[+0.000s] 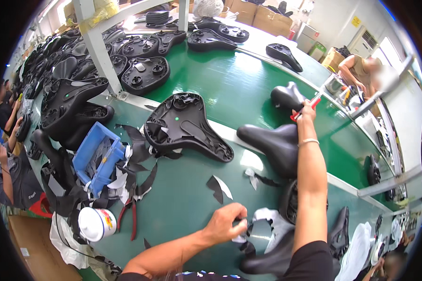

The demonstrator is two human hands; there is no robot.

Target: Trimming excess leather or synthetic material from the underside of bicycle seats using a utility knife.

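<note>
Fingers (239, 228) curled, the left hand (223, 224) is near a pale scrap (277, 225) — I can't tell if it grips anything. I see the right hand (307, 111) clamped on a red tool (316, 100) — near a black saddle (286, 96).

Right arm (312, 175) outstretched, left fingers (239, 211) curled (inward)

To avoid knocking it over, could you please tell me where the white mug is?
The white mug is at the head view's lower left, below the blue bin, left of the pliers.
</note>
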